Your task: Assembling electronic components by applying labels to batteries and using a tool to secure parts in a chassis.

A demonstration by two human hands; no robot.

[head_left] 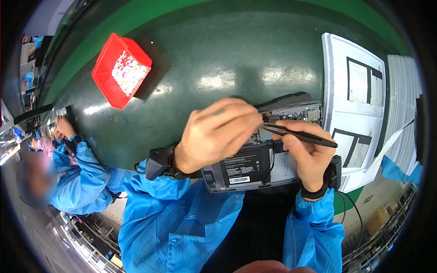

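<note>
"Checking the containers first: what does the upper-left one hold?"

"The red, open-topped plastic bin (102,73) holds loose, small white pieces (127,75), gathered toward its right side. It stands on the glossy dark green bench (182,68)."

"And the container at the right?"

"The white, shallow moulded plastic tray (335,88) bears flat pale panels with black edging (358,83), one toward the far end and one toward the near end. Just beside it is a stack of thin white layers (401,100); their exact kind cannot be told."

"Locate the workpiece."

"The flat, grey-and-black laptop base (284,169) lies between bin and tray, nearer the tray, with its interior exposed. A black rectangular battery with a white barcode strip (246,169) occupies its near part."

"State the grip on each side."

"The right hand (312,157) is clamped on slender black tweezers (307,135), tips pointing left. The left hand (218,129) is above the laptop base, fingers curled and fingertips drawn together near the tweezer tips. Whether they grip anything, or touch the tips, cannot be told."
</note>
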